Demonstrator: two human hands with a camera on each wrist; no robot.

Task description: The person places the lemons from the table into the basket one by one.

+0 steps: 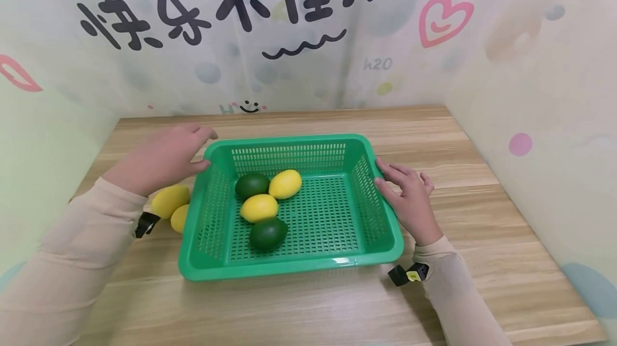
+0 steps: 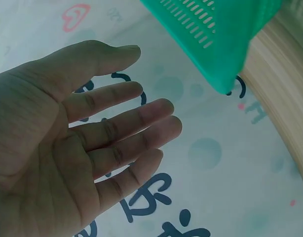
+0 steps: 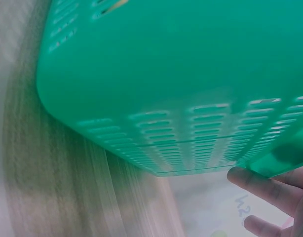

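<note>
A green plastic basket (image 1: pixel 289 270) with slotted walls stands on the table. Inside, toward its left, lie two yellow lemons (image 1: pixel 286 184) and two dark green, lemon-shaped fruits (image 1: pixel 268 234), bunched together. My left hand (image 1: pixel 166 154) hovers beside the basket's back left corner, its fingertips near the rim. In the left wrist view that palm (image 2: pixel 62 158) is bare, fingers spread apart from the basket corner (image 2: pixel 225 69). On the opposite side, my right hand (image 1: pixel 409 196) touches the right rim. The right wrist view shows its extended fingers (image 3: pixel 270 190) at the basket's outer wall (image 3: pixel 166 59).
Two more yellow fruits (image 1: pixel 170 201) lie on the wooden table (image 1: pixel 337 308) left of the basket, partly hidden by my left forearm and the rim. A printed cloth wall (image 1: pixel 308 83) rises behind the table's back edge. Each wrist wears a small black camera mount (image 1: pixel 409 275).
</note>
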